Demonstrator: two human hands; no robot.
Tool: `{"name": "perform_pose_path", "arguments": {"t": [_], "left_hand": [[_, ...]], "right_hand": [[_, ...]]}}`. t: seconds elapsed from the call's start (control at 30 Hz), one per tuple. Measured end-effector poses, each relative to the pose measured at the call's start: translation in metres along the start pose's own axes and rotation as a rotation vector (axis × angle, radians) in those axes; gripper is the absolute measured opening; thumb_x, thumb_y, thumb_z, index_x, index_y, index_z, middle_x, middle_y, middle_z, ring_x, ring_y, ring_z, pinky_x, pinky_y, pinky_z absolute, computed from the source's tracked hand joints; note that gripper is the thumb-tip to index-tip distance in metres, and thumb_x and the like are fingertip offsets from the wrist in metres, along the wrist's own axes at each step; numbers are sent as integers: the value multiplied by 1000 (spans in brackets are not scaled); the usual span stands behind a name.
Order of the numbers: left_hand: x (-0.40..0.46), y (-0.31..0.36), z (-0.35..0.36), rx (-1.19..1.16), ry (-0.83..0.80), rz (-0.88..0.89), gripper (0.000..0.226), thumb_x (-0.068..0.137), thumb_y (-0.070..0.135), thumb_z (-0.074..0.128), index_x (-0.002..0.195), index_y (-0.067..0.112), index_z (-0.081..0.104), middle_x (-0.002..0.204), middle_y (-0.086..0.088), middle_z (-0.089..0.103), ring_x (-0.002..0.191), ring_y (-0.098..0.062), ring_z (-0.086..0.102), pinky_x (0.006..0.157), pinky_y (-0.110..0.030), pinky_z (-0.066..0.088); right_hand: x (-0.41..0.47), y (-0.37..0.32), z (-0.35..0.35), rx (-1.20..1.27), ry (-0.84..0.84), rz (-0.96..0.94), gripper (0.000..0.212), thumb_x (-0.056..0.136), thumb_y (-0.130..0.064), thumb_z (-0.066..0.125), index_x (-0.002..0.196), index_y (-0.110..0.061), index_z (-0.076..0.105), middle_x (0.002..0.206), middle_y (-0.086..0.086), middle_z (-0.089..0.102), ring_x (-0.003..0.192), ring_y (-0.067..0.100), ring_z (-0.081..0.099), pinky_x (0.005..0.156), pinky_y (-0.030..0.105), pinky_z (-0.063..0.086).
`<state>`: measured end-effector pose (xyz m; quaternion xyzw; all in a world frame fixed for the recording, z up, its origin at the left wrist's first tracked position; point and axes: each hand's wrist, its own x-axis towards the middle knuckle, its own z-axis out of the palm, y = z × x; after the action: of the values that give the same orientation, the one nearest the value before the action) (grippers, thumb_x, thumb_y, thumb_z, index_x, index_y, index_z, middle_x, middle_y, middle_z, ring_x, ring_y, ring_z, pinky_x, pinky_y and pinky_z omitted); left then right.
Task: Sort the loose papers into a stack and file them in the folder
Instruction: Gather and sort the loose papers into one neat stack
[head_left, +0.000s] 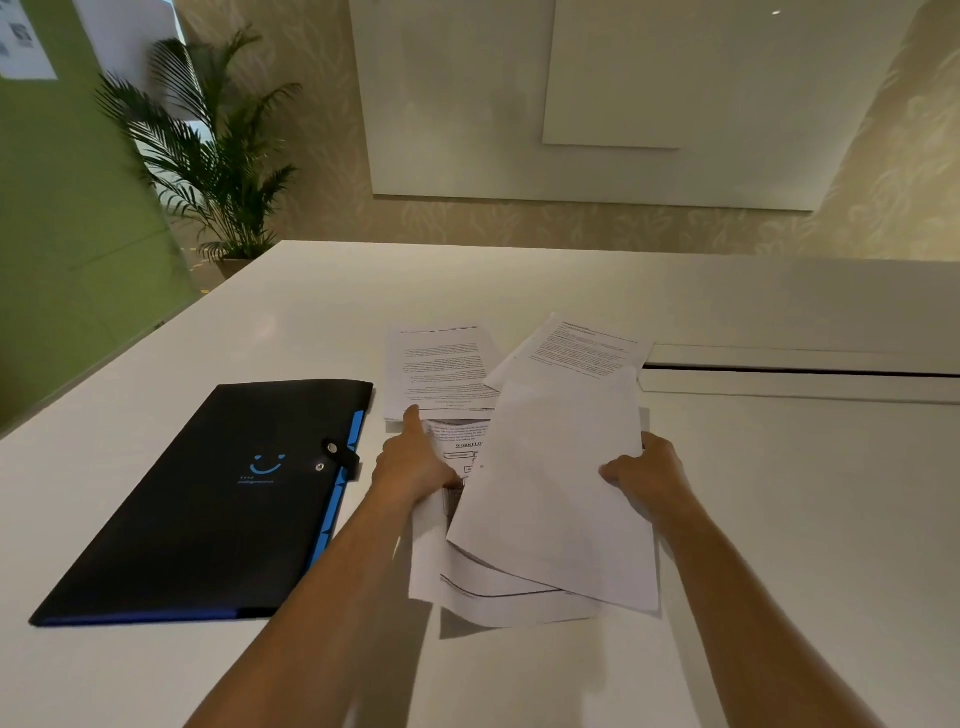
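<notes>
A loose bundle of white papers (550, 499) is lifted slightly off the white table, its top sheet blank and tilted. My left hand (413, 460) grips the bundle's left edge, with the forefinger stretched onto a printed sheet (441, 364) lying flat behind. My right hand (647, 475) grips the bundle's right edge. Another printed sheet (582, 348) lies skewed at the back right, partly under the bundle. A black folder (208, 499) with blue edging, a snap strap and a blue smile mark lies shut on the table to the left.
The white table (805, 519) has a long cable slot (800, 370) running to the right behind the papers. A potted palm (218, 156) stands beyond the table's far left corner, beside a green wall.
</notes>
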<state>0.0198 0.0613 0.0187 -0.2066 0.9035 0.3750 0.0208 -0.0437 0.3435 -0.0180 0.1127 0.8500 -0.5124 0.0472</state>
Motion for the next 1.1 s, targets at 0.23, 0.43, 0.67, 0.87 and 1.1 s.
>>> {"name": "perform_pose_path", "arguments": {"t": [0.23, 0.43, 0.67, 0.87, 1.1], "left_hand": [[-17, -13, -20, -306, -216, 113, 100, 73, 1, 79, 150, 31, 23, 136, 0, 47, 111, -19, 55, 80, -29, 54], [-34, -5, -62, -295, -259, 256, 45, 82, 4, 70, 110, 37, 63, 129, 7, 55, 102, -13, 63, 82, -33, 58], [-57, 35, -124, -179, -165, 477, 40, 87, 9, 66, 96, 48, 66, 114, 24, 58, 86, -10, 68, 56, -20, 57], [-67, 54, -137, -439, -10, 589, 35, 93, 6, 58, 95, 39, 71, 108, 27, 62, 91, -4, 67, 59, -16, 55], [-67, 62, -158, -663, 38, 667, 33, 93, 2, 54, 95, 30, 73, 118, 11, 67, 105, -20, 67, 80, -42, 59]], "right_hand": [[4, 2, -15, 249, -134, -23, 24, 71, 9, 79, 92, 3, 70, 82, 11, 76, 72, 19, 74, 83, 37, 60], [2, 2, -33, 288, -185, -22, 23, 79, 8, 75, 98, -4, 71, 84, 9, 79, 74, 25, 76, 66, 32, 59], [0, 2, -23, 291, -201, -41, 31, 82, 15, 69, 112, 8, 65, 106, 25, 72, 94, 36, 70, 88, 40, 55], [-2, 4, -15, 240, -215, -83, 32, 82, 8, 71, 112, -2, 65, 102, 19, 75, 92, 37, 73, 89, 50, 58], [-7, 7, -15, 222, -180, -98, 34, 82, 3, 75, 107, -15, 59, 101, 7, 73, 85, 22, 73, 76, 38, 57]]}}
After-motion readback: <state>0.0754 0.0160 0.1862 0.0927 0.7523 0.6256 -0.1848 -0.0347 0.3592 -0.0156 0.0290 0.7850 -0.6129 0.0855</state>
